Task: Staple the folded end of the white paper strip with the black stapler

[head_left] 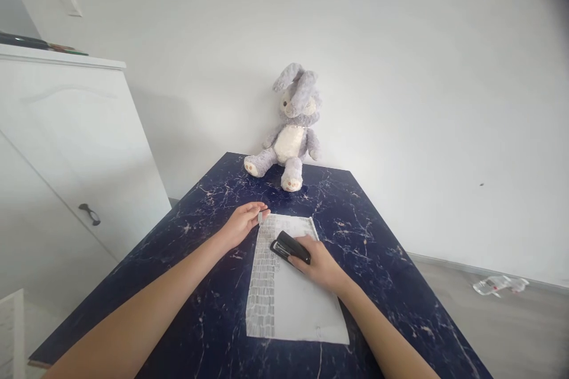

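Observation:
A white sheet of paper (297, 302) lies on a dark blue marbled table (382, 260), with rows of small grey marks down its left part. My right hand (317, 263) is closed round a black stapler (290, 247) resting on the sheet's upper part. My left hand (242, 222) hovers at the sheet's top left corner, fingers pinched on a small pale grey piece (261, 217) that I cannot identify for sure.
A grey and white plush rabbit (290, 130) sits at the table's far edge against the white wall. A white cabinet (66, 148) with a dark handle stands to the left. A clear plastic bottle (498, 284) lies on the floor at right.

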Available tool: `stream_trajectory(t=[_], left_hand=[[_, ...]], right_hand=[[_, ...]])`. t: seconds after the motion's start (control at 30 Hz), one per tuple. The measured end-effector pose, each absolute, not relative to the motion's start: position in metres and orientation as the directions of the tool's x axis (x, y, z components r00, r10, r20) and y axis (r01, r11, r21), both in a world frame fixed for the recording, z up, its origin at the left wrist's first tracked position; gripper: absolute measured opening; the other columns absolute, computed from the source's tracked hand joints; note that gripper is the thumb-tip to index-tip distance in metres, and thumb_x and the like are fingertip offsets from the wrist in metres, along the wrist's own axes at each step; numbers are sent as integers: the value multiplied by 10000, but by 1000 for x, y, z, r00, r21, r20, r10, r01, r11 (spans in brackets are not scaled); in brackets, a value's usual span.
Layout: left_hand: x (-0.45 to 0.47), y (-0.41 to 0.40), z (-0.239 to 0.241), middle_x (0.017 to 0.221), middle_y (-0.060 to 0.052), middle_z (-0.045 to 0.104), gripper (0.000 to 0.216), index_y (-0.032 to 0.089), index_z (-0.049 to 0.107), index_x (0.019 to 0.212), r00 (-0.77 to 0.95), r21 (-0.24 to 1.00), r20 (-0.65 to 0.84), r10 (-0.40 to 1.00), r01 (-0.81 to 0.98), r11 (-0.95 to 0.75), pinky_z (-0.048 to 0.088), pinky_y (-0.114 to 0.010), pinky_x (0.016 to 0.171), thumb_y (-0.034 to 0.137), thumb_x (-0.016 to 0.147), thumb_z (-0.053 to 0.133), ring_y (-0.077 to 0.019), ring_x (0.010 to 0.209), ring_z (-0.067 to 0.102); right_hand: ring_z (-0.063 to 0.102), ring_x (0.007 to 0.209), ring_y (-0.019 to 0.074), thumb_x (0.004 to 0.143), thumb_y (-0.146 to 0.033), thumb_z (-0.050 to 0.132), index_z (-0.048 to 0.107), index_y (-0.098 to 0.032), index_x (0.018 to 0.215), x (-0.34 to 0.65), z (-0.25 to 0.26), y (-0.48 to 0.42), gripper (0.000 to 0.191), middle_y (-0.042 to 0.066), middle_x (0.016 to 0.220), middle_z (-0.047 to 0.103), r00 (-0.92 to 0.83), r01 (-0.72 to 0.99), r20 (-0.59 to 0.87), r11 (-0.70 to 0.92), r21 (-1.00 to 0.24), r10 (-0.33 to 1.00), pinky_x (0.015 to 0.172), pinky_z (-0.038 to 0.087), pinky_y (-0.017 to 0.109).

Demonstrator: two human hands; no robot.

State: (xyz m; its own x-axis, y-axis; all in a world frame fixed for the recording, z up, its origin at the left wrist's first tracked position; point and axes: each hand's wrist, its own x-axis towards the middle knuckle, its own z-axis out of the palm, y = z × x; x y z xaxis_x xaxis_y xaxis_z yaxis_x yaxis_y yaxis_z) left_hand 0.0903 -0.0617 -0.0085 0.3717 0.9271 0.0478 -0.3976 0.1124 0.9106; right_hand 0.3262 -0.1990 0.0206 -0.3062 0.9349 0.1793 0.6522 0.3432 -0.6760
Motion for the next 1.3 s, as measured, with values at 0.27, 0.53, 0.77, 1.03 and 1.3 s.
stream_trajectory(t=[0.27, 0.53, 0.77, 1.03, 1.3], left_hand=[[91, -65, -5, 1267, -118, 656, 295, 193, 668, 1003, 436, 922, 115, 893, -381, 67, 459, -439, 1080, 140, 739, 790, -318, 1341, 550], [90, -64, -7, 1206, -113, 680, 226, 200, 662, 1018, 405, 969, 247, 880, -124, -215, 481, -429, 1009, 235, 805, 731, -288, 1213, 626], [78, -72, 2, 1169, -76, 705, 413, 272, 751, 1130, 727, 630, 384, 570, 244, -737, 326, -465, 1147, 111, 770, 629, -293, 1125, 620], [83, -71, -2, 1079, -75, 733, 246, 276, 763, 1074, 775, 572, 348, 528, 270, -774, 401, -411, 1009, 215, 912, 589, -280, 1048, 635], [85, -67, -6, 995, -76, 736, 242, 260, 752, 1038, 704, 561, 403, 585, 315, -766, 419, -397, 933, 327, 999, 522, -255, 945, 615]], right_hand=[[618, 850, 215, 921, -291, 621, 687, -207, 1060, 326, 22, -199, 176, 43, 959, 704, -314, 636, 180, 347, -689, 932, 870, 449, 371], [597, 863, 232, 921, -329, 625, 681, -203, 1012, 327, 20, -199, 165, 46, 914, 691, -290, 660, 160, 319, -680, 943, 822, 451, 363], [609, 874, 228, 916, -302, 636, 684, -202, 1054, 329, 16, -198, 178, 48, 944, 694, -301, 652, 181, 341, -677, 936, 825, 448, 355], [592, 842, 218, 916, -300, 636, 669, -195, 979, 328, 16, -198, 126, 33, 880, 675, -310, 656, 200, 361, -663, 930, 804, 433, 347], [602, 871, 229, 921, -310, 628, 680, -201, 1038, 328, 18, -198, 168, 48, 946, 696, -309, 655, 180, 346, -672, 934, 818, 445, 357]])
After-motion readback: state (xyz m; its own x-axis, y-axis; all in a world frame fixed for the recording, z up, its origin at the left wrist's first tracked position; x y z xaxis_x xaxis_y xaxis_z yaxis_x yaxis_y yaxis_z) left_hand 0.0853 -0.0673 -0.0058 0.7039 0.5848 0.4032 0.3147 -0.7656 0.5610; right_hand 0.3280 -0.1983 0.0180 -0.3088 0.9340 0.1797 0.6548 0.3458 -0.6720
